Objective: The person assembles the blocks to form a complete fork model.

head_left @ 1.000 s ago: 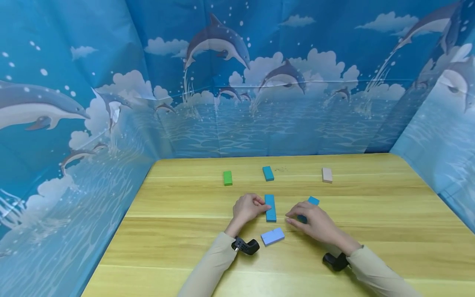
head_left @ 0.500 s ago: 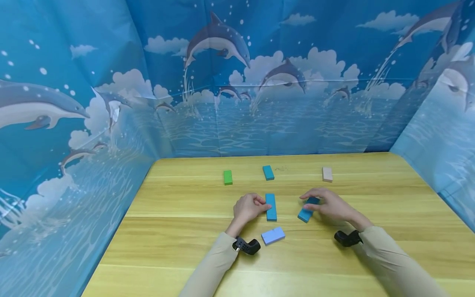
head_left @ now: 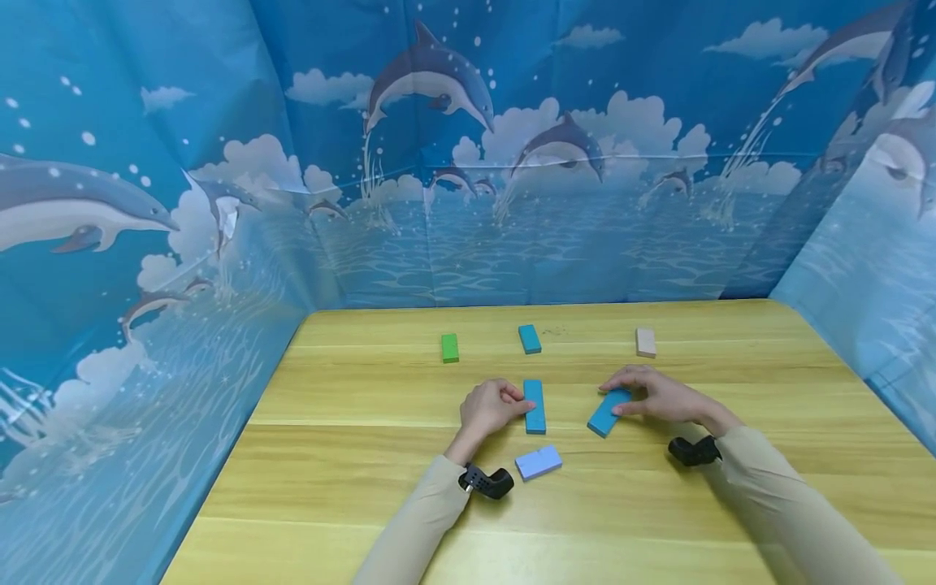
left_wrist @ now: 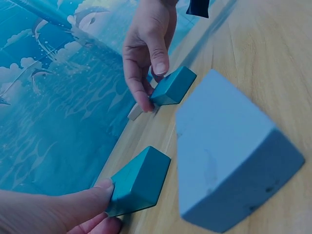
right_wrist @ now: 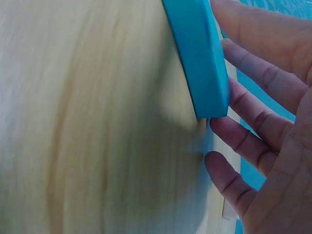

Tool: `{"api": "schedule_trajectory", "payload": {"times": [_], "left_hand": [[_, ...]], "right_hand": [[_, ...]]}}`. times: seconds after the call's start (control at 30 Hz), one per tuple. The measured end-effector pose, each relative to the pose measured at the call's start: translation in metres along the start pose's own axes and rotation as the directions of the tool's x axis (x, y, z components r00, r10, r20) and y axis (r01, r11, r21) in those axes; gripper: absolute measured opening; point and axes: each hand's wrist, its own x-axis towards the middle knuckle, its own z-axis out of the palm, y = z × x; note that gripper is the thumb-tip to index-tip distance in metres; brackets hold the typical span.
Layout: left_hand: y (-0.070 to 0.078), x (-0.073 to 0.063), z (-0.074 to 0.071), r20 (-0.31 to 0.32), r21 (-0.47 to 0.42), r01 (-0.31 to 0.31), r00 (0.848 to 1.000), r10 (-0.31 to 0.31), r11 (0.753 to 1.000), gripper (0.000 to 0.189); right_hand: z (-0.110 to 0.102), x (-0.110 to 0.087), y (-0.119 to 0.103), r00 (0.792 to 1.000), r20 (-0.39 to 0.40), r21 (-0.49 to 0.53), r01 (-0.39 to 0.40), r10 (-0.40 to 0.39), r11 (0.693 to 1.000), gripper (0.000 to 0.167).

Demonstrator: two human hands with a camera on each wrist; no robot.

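Note:
In the head view, my left hand (head_left: 488,410) holds the left long edge of a long blue block (head_left: 535,416) lying flat on the table. The left wrist view shows the thumb on this block's edge, with curled fingertips below. My right hand (head_left: 661,396) grips a second blue block (head_left: 605,417), which lies slanted to the right of the first. Its thumb is on the near side and its fingers are at the far end; in the right wrist view, the other fingers are spread beside the block (right_wrist: 202,68). A lavender block (head_left: 539,463) lies nearest the body, between the forearms.
Along the back of the wooden table (head_left: 329,487) lie a green block (head_left: 449,348), a smaller blue block (head_left: 530,339) and a pale pinkish block (head_left: 645,342). A dolphin-printed curtain (head_left: 468,244) borders the table at the back and on both sides.
My right hand has moved right and away from me, from over the slanted blue block to its far right end, uncovering its near part. The left hand stays on its block.

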Motion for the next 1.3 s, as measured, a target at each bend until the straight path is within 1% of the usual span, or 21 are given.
{"api": "schedule_trajectory", "payload": {"times": [0.13,0.27,0.47,0.57,0.73,0.83,0.97,1.1,1.3], "left_hand": [[0.001,0.000,0.000,-0.003,0.003,-0.002,1.000,0.002,1.000,0.023],[0.001,-0.001,0.000,-0.011,0.005,-0.005,1.000,0.005,1.000,0.024],[0.002,-0.002,0.000,-0.009,0.009,0.000,1.000,0.000,1.000,0.024],[0.002,-0.002,0.000,-0.010,0.013,-0.003,1.000,0.003,1.000,0.024],[0.002,-0.003,0.000,-0.016,0.009,-0.009,1.000,0.009,1.000,0.023],[0.003,-0.003,-0.001,-0.018,0.012,-0.010,1.000,0.010,1.000,0.023],[0.003,-0.003,-0.001,-0.019,0.017,-0.008,1.000,0.008,1.000,0.023],[0.003,-0.003,0.000,-0.018,0.016,-0.005,1.000,0.006,1.000,0.023],[0.003,-0.003,0.000,-0.022,0.011,-0.006,1.000,0.006,1.000,0.023]], "right_hand": [[-0.001,-0.003,0.002,1.000,0.008,-0.011,-0.005,0.005,1.000,0.035],[-0.001,-0.005,0.003,1.000,0.018,-0.010,0.014,-0.013,1.000,0.035],[-0.004,-0.011,0.007,0.998,0.049,0.024,0.038,-0.039,0.999,0.035],[-0.005,-0.013,0.007,0.997,0.068,0.044,0.025,-0.028,0.999,0.035],[-0.009,-0.014,0.005,0.996,0.086,0.097,-0.026,0.018,0.995,0.033],[-0.009,-0.014,0.005,0.995,0.089,0.110,-0.054,0.044,0.993,0.030],[-0.006,-0.012,0.005,0.996,0.065,0.070,-0.066,0.061,0.995,0.026],[0.000,-0.012,0.005,0.998,0.021,0.014,-0.058,0.058,0.998,0.024],[0.010,-0.012,0.001,0.998,-0.059,-0.072,-0.024,0.020,0.997,0.025]]}}
